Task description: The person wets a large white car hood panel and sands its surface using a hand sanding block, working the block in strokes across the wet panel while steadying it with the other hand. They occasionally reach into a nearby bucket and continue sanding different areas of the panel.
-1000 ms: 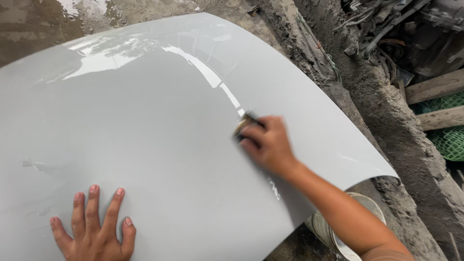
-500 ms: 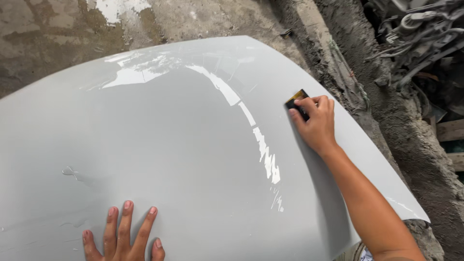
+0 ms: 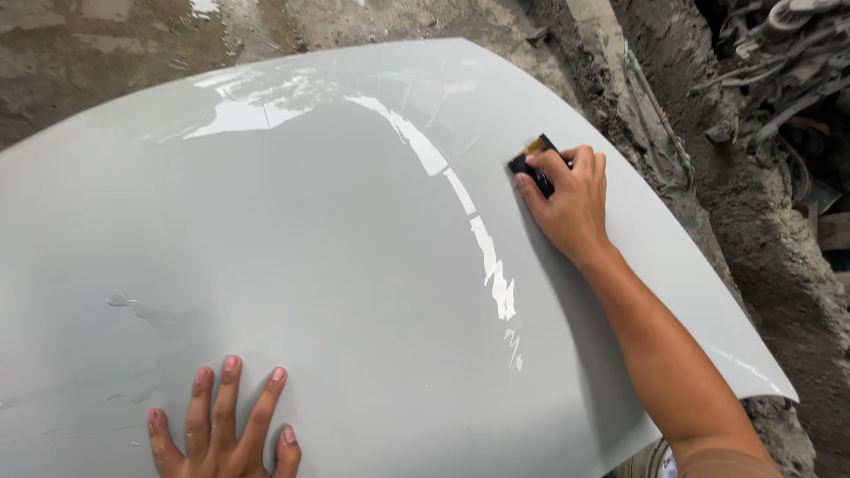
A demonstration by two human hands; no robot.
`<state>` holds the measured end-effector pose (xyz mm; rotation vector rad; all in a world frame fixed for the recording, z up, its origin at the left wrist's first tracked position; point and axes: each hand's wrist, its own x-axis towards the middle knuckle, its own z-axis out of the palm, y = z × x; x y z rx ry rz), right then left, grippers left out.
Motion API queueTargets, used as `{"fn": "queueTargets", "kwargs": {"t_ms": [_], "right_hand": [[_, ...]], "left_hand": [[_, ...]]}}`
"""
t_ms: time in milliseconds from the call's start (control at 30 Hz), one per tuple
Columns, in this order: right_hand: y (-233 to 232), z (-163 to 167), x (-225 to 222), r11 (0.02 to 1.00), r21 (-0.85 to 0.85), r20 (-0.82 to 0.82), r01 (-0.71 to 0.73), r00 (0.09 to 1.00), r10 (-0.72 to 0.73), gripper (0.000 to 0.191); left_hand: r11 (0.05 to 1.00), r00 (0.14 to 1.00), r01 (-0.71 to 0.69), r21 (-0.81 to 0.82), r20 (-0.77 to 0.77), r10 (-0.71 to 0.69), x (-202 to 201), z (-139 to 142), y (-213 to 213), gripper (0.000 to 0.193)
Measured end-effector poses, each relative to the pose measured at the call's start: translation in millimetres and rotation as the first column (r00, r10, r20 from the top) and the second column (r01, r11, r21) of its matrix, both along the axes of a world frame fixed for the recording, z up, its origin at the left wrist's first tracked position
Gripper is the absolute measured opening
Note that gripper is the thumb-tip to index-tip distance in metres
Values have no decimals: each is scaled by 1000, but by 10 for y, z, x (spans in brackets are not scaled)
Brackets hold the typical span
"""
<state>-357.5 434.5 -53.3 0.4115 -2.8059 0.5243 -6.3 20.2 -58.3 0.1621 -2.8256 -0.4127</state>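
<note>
Two bare hands are showing, with nothing being worn on either: no gloves, rings, watch or wristband. The left hand, at the bottom left of the frame, is showing four long fingers and a thumb with short, unpainted nails, and the frame edge is cutting it off before the wrist. The right hand, in the upper right, is running into a bare forearm with no sleeve, reaching down to the bottom right edge.
</note>
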Motion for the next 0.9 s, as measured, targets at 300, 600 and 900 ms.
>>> {"fn": "queueTargets", "kwargs": {"t_ms": [300,600,900], "right_hand": [[227,195,-823,959,38,43,280,959,-282,27],[229,7,235,997,-7,-5,70,998,-70,27],[503,131,-4,947,-8,40,322,946,-321,27]], "left_hand": [[999,999,43,15,31,-44,16,74,-19,52],[994,994,79,-79,84,-72,1,184,-1,55],[998,996,28,-56,91,-23,-43,324,76,55]]}}
